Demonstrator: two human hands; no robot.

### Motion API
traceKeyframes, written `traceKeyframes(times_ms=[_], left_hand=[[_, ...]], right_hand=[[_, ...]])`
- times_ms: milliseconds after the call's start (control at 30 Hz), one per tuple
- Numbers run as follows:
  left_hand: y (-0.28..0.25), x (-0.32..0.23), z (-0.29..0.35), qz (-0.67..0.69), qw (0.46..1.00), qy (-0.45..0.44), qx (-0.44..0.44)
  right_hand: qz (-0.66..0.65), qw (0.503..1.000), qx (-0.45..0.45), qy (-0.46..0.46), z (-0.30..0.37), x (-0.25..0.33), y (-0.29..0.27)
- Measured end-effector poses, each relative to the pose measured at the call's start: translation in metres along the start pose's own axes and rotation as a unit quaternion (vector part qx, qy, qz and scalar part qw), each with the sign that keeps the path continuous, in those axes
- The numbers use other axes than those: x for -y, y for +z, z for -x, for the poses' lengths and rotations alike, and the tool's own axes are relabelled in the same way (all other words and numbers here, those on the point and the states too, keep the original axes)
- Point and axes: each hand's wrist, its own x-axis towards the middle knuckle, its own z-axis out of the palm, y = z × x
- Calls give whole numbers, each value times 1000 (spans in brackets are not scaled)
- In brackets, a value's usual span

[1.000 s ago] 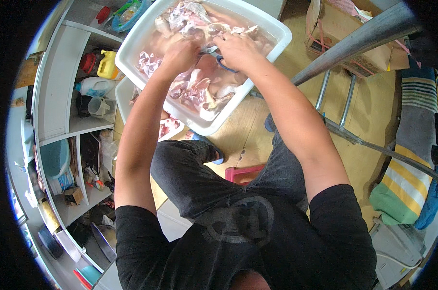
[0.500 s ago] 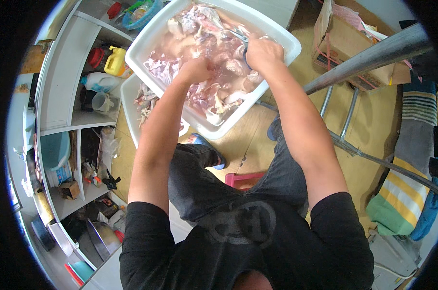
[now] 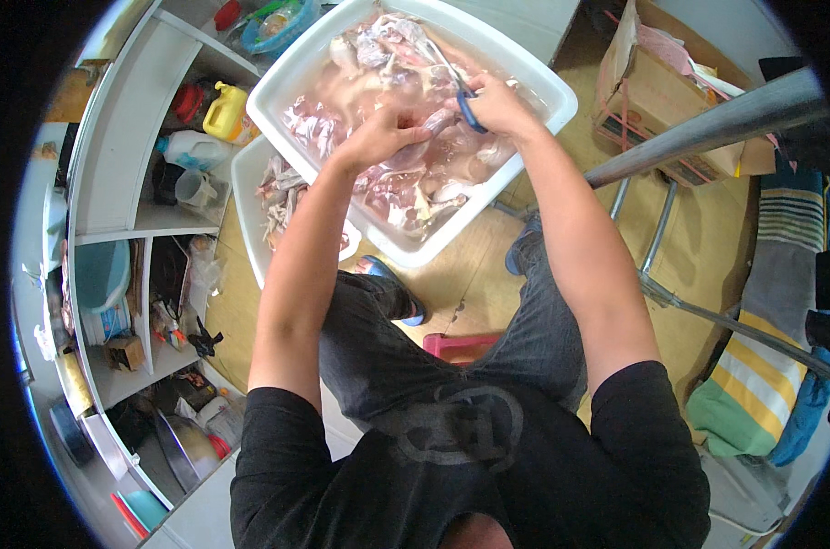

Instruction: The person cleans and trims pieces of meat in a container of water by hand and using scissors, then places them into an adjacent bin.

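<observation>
A white tub (image 3: 267,96) holds cloudy pinkish water and many pieces of raw poultry (image 3: 388,188). My right hand (image 3: 499,108), at the tub's right side, is wrapped round blue-handled scissors (image 3: 468,108). Their metal blades are raised and point up and left, over the far part of the water. Left of it, my left hand (image 3: 377,139) pinches a pale piece of poultry (image 3: 439,121) between thumb and fingers, just above the water. Part of that piece is hidden by the fingers. Paler, bony pieces (image 3: 392,37) lie at the tub's far side.
Below the tub's left side, a second white tub (image 3: 248,197) holds more poultry parts. Shelves with jugs and basins (image 3: 104,274) line the left. A metal pole frame (image 3: 708,128) and a cardboard box (image 3: 653,110) stand at the right. A red stool (image 3: 452,348) is between my legs.
My left hand has come up out of the water, moving slightly right with a poultry piece. The scissors have turned more upright in my right hand, which has shifted slightly nearer.
</observation>
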Motion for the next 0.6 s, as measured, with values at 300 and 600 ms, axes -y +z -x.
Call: traceKeyframes(times_ms=[300, 600], left_hand=[[48, 2, -14, -202, 963, 61, -168], [32, 11, -18, -265, 958, 24, -104]], right_hand=[[-109, 986, -39, 118, -25, -33, 9], [364, 926, -96, 33, 21, 19, -12]])
